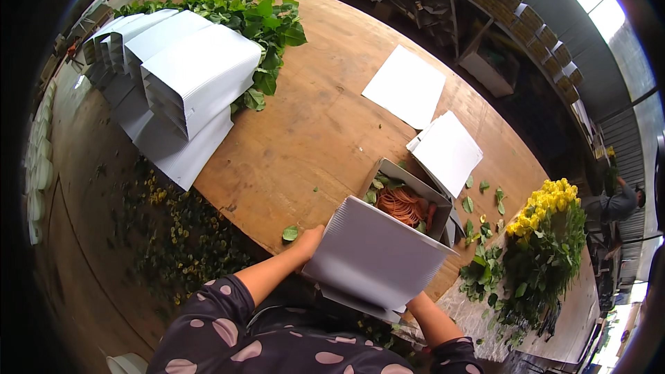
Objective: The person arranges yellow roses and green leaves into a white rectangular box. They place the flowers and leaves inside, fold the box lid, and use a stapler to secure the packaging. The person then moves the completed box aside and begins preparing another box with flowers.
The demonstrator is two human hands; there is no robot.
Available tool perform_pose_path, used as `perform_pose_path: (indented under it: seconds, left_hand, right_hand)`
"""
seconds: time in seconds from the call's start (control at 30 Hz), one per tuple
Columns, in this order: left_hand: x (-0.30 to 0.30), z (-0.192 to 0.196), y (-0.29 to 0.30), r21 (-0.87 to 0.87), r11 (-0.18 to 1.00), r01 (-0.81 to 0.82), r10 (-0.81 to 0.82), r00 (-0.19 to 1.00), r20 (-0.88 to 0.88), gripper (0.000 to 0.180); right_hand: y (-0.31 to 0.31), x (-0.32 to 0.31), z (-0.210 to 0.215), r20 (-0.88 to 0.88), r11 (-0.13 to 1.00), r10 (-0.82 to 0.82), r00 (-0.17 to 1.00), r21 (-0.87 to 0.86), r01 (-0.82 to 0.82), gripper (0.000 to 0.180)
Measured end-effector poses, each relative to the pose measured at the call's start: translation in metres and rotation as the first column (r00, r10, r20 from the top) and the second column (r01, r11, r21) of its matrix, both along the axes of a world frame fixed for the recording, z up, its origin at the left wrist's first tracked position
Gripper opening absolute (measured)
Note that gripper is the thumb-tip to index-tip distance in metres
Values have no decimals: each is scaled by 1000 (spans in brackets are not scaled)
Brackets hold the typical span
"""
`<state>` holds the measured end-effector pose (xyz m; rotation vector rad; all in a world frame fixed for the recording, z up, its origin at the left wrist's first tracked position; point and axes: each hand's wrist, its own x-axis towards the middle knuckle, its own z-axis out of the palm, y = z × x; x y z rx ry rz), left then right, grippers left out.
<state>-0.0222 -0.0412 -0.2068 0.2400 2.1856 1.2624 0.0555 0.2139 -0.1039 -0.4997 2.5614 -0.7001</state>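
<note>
Across the wooden table (298, 138), the work looks partly done: a stack of white-wrapped bundles (201, 62), green leaves showing at their far end, appears finished. The white cardboard (381, 253) in hand is tilted at the near edge, seemingly midway. The yellow flowers (547, 246) at right lie without white wrapping, and a pile of white sheets (447, 152) seems left to use. The left hand (313, 239) is clamped on the cardboard's left edge; the right hand (414, 303), well apart, is mostly hidden at its lower right edge, its grip impossible to tell.
</note>
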Motion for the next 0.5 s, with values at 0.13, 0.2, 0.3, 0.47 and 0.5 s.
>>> perform_pose_path:
  seconds: [0.13,0.2,0.3,0.47,0.5]
  left_hand:
    - [-14,38,2,-57,990,128,-127,992,15,32]
    - [-16,70,2,12,987,162,-163,984,67,43]
    - [-8,58,7,-5,999,47,-47,987,-151,52]
    - [-11,41,7,-26,981,191,-190,981,39,43]
    - [-11,51,14,-18,987,159,-157,983,94,43]
  right_hand:
    - [6,-10,29,80,982,116,990,-158,-102,37]
    - [-12,5,58,-12,896,321,947,-319,-308,40]
    - [-48,17,100,231,934,339,912,-202,-296,36]
    - [-59,33,118,266,993,103,958,29,-115,20]
    - [-55,35,118,274,993,103,956,20,-113,22]
